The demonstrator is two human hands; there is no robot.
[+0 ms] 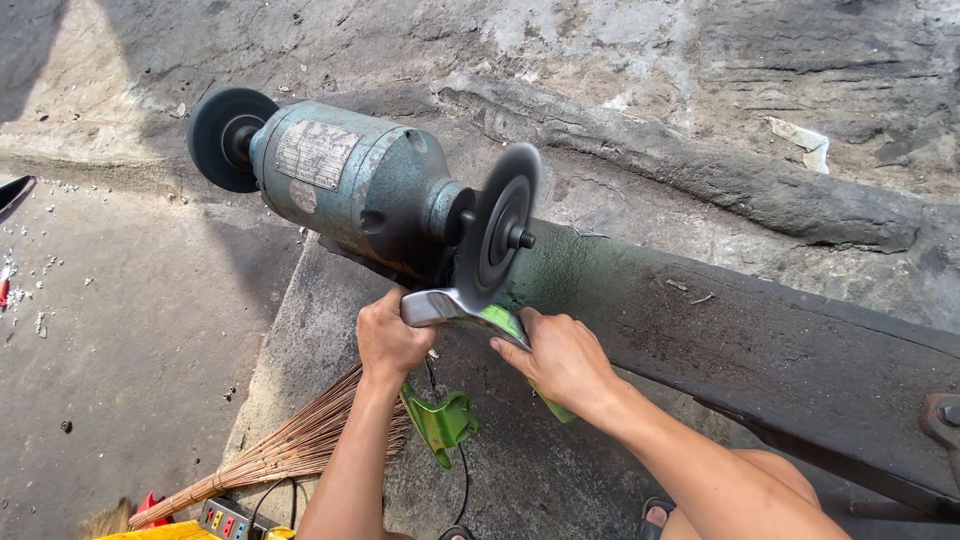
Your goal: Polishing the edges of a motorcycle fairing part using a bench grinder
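Firmly gripped: left hand (390, 340) and right hand (560, 358) both closed around one curved metal piece (455, 308), bare grey steel at the left end, green paint on the right part. Left fingers wrap the bare end; right fingers pinch the green stretch. Piece sits at centre frame, its upper edge touching the lower rim of the dark grinding wheel (498, 228) at 12 o'clock from the hands. Wheel mounted on the shaft of a blue-green bench grinder motor (350, 185), running off toward 10 o'clock, with a second wheel (225, 138) on its far end. Dark beam (760, 340) under the grinder, extending to 4 o'clock. At 6 o'clock from the hands, a green bracket (442, 422) on the concrete floor. At 7 o'clock, a stick broom (275, 455) and a power strip (225, 520).
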